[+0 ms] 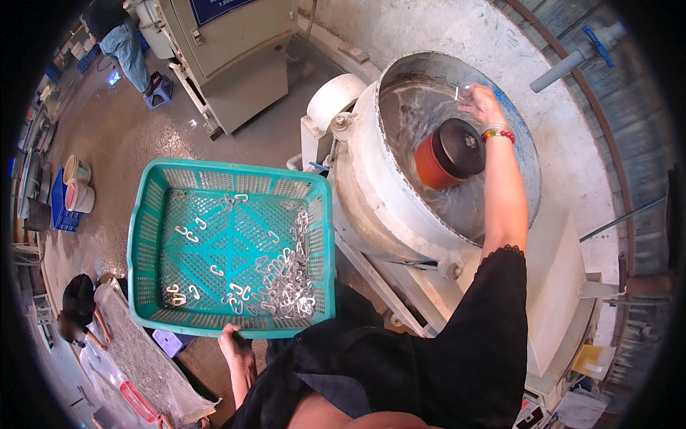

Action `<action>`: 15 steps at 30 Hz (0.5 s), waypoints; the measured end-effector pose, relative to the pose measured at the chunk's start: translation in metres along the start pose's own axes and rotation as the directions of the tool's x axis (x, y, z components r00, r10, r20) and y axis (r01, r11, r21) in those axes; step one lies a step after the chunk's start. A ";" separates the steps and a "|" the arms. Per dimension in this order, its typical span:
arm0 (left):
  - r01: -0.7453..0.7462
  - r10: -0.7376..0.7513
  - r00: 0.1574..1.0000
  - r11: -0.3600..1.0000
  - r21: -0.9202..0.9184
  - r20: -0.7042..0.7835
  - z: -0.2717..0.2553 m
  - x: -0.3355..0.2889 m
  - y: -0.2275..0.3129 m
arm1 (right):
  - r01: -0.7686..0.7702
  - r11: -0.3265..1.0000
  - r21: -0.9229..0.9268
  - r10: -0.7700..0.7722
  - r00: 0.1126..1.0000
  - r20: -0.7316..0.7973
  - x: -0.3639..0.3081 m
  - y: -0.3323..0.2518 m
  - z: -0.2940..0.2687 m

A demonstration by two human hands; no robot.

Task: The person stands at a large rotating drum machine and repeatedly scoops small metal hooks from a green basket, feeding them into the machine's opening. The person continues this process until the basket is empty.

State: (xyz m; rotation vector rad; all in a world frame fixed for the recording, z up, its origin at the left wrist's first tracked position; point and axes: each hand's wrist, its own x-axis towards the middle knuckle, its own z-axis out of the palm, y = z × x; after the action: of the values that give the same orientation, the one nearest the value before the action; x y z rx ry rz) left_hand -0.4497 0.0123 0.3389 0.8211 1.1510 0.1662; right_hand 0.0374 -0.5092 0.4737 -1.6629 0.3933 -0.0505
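My left hand (236,350) grips the near rim of a green plastic basket (207,330). Small silvery C-shaped metal hooks (286,282) lie inside it, heaped toward the near right corner, with a few scattered elsewhere. Over a large round drum (391,171) on the right, my right hand (482,105) reaches in with its fingers apart. Close to those fingertips a small pale sliver (457,93) shows, seemingly separate from them. Murky grey water (407,107) swirls in the drum around an orange-red centre post (434,163) with a black cap (459,146).
A grey metal cabinet (243,86) stands beyond the basket. A valve pipe (572,61) juts in at the upper right. White buckets (80,196) and a blue crate (63,207) sit far left. One person (125,50) is at upper left, another (78,307) at lower left.
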 end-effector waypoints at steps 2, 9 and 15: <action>0.017 -0.019 0.998 0.999 -0.036 -0.052 0.003 -0.009 -0.001 | -0.001 0.999 0.035 0.001 1.000 0.013 0.031 0.012 -0.034; 0.021 -0.033 0.994 0.994 -0.110 -0.101 0.017 -0.023 0.001 | 0.169 0.879 -0.446 -0.157 0.986 0.062 -0.001 0.013 -0.113; -0.031 0.035 0.994 0.999 0.041 -0.101 0.017 -0.025 0.000 | 0.308 0.910 -0.278 -0.282 0.951 0.129 -0.013 -0.051 -0.068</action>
State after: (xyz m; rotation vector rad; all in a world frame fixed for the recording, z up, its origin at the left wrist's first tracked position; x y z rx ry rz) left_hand -0.4462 -0.0087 0.3595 0.8747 1.2403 0.2157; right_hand 0.0185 -0.5667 0.5355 -2.0036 0.0800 -0.1509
